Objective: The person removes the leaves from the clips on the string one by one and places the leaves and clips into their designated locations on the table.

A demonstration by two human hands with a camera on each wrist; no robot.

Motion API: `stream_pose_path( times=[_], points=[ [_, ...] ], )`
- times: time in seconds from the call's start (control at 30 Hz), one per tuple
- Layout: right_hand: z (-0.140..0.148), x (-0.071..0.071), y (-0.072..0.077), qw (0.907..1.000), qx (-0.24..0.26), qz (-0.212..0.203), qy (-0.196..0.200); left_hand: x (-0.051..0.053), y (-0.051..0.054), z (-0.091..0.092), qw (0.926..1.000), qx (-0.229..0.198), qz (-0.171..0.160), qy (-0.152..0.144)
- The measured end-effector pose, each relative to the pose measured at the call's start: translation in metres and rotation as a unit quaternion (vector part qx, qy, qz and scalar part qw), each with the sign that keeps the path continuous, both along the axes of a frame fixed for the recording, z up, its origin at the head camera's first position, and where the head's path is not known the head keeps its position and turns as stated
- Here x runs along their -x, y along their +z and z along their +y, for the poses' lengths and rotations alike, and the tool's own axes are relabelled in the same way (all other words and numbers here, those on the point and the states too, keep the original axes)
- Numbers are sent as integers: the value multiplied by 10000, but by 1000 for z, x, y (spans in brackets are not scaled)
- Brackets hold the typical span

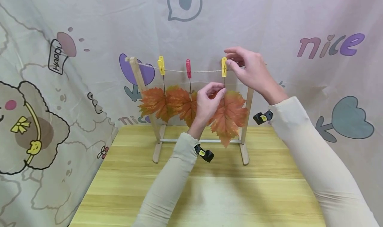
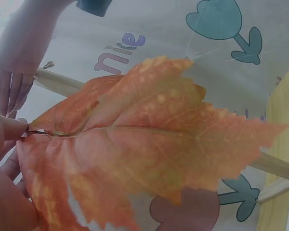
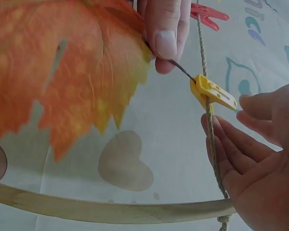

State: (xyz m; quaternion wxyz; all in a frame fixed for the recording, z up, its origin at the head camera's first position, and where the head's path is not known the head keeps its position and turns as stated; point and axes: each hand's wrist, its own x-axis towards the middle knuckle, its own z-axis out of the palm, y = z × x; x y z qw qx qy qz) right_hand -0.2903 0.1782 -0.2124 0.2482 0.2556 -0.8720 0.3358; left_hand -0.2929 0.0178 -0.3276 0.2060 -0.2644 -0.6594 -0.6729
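Observation:
A yellow clothespin (image 1: pixel 224 67) sits on the rope at the right, with the dark stem of an orange leaf (image 1: pixel 228 112) at its lower end. My right hand (image 1: pixel 252 67) holds the handle end of this clothespin between thumb and fingers; in the right wrist view the yellow clothespin (image 3: pixel 214 92) straddles the rope, its handles spread. Just below, my left hand (image 1: pixel 209 100) pinches the stem close to the leaf blade. The left wrist view shows the leaf (image 2: pixel 135 134) spread out from the left fingertips (image 2: pixel 14 126).
The rope (image 1: pixel 206 71) runs across a wooden stand (image 1: pixel 157 134) on the table (image 1: pixel 134 173). Another yellow clothespin (image 1: pixel 161 65) and a red clothespin (image 1: pixel 188 69) hold leaves (image 1: pixel 154 102) to the left. A printed cloth (image 1: pixel 287 17) hangs behind.

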Motion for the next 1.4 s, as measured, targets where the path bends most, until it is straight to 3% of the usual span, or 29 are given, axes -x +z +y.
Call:
stream_pose_path(
  times=[0.33, 0.73, 1.03, 1.27, 1.4],
  points=[
    [-2, 1, 5, 9977, -483, -460, -125, -2, 1, -3, 10000, 56, 54, 56],
    [1, 3, 9, 9957, 261, -879, 109, 0, 1, -7, 9999, -29, 76, -63],
    [3, 2, 9, 9952, 462, -782, 351, -1, 3, -7, 9999, -18, -23, -145],
    [2, 2, 8, 9897, 1102, -795, 456, -2, 2, -8, 9998, -53, -41, -161],
    [1, 2, 7, 9835, 1663, -580, 426, -4, 0, -8, 9998, -21, -62, -179]
  ],
)
